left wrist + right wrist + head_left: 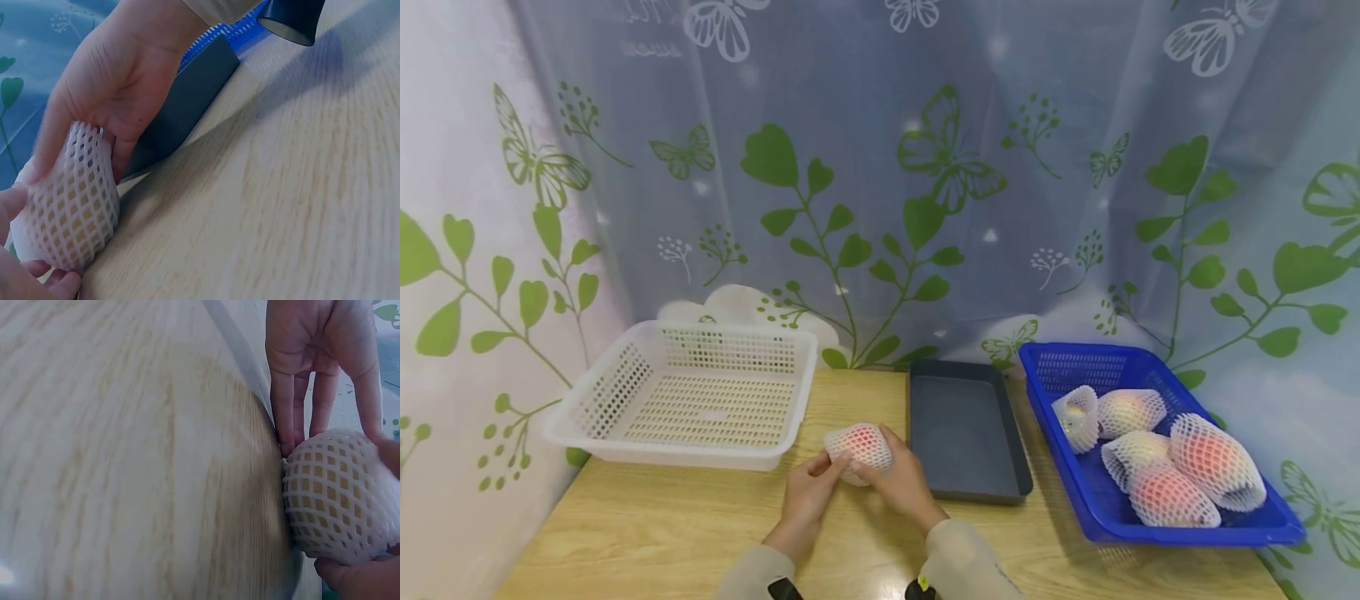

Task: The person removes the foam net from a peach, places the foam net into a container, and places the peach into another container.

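A round fruit (867, 443) in a white foam net, reddish on top, is held between both hands just above or on the wooden table in front of the dark tray. My left hand (807, 498) grips its left side with thumb and fingers. From the right, my right hand (904, 479) holds it, thumb on the near side. In the left wrist view the netted fruit (72, 209) looks yellowish through the mesh, with fingers at both ends. The right wrist view also shows the foam net (334, 494) around the fruit between the hands.
A white perforated basket (677, 457) stands at the left with nothing visible in it. Right of the hands lies a dark grey tray (966, 442). Farther right, a blue basket (1075, 500) holds several netted fruits (1172, 496). A patterned curtain (865, 167) hangs behind the table (647, 525).
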Demonstrator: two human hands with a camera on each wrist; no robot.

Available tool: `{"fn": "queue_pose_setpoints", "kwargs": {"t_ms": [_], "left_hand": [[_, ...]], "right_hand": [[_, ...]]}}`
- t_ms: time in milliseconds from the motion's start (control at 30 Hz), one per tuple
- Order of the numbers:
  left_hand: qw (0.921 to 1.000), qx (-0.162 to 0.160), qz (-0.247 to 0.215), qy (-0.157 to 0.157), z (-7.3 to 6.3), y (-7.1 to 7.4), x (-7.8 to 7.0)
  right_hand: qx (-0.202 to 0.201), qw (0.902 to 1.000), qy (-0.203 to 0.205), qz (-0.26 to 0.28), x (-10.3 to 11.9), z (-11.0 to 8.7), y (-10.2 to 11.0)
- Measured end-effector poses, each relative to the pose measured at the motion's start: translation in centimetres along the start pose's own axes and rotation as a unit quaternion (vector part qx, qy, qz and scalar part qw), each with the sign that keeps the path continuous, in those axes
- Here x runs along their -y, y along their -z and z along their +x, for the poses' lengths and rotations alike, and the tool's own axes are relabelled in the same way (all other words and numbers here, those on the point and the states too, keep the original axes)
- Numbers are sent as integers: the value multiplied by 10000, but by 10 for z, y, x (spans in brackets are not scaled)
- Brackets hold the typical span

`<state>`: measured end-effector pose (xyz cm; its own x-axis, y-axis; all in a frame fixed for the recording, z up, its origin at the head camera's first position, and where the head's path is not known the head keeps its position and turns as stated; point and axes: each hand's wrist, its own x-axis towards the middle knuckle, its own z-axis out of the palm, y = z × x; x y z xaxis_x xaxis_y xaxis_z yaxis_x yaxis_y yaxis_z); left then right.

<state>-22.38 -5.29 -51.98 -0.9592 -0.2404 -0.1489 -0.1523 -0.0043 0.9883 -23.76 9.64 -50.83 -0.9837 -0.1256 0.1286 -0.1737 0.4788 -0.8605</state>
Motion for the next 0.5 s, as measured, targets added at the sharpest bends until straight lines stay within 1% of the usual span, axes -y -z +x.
{"fn": "queue_pose_setpoints", "kwargs": {"t_ms": [133,333,500], "left_hand": [[9999,-55,89,-11,1,-2,-1],[9996,-6,270,-11,4,-2,0],[9990,22,440,-62,5,-1,0]], "right_hand": [[94,9999,85,-70,-1,0,0],[-11,9995,187,-253,-3,2,-2],[-6,9991,222,-367,-3,3,-2]]}}
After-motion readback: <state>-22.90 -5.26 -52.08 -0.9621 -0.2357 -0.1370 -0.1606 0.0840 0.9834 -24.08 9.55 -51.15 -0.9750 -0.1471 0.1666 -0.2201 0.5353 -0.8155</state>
